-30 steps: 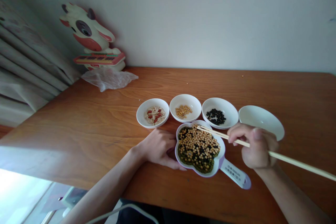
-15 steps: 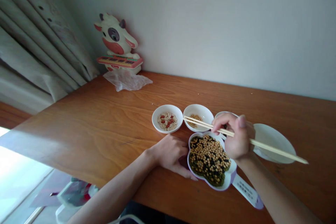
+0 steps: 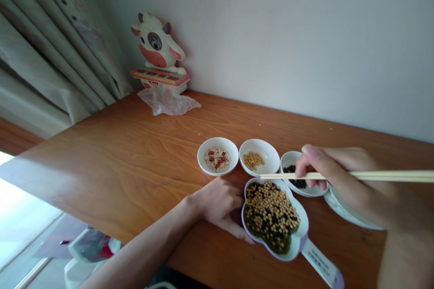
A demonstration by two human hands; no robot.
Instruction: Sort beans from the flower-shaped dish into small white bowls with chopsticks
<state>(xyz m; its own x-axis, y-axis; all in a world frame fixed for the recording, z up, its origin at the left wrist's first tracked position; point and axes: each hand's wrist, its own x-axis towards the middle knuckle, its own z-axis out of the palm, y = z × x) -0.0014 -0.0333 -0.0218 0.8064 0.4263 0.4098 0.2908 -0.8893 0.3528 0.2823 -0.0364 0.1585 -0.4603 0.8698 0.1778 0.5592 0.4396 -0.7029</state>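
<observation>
Chopsticks [image 3: 373, 174] lie almost level in the right hand [image 3: 342, 183], which is closed around them: thumb and fingers pinch the pair about a third of the way along, and the butt ends run off the right edge of the view. Their tips hang just above the far rim of the flower-shaped dish [image 3: 304, 226], between it and the bowl of yellow beans [image 3: 272, 153]. The tips are too thin to tell whether they carry a bean.

The dish, heaped with mixed yellow, black and green beans, sits close to the near edge of the table [image 3: 118, 153], and its labelled handle [image 3: 322, 265] points toward the lower right corner. The left hand [image 3: 217, 203] rests palm down on the wood, fingers loosely spread and touching the dish's left wall, gripping nothing.

Beyond the dish stands a row of small white bowls, nearly rim to rim. The bowl of peanuts and seeds [image 3: 200, 158] is on the left and the yellow beans are in the middle. The bowl of black beans [image 3: 285, 161] is on the right, half hidden by the right hand. A further white bowl [image 3: 339, 207] shows under the right wrist.

Bare wood spreads wide to the left of the bowls and behind them as far as the wall. A cow toy [image 3: 158, 52] and a plastic bag [image 3: 167, 100] sit in the far left corner, well apart, beside the curtain [image 3: 50, 31].
</observation>
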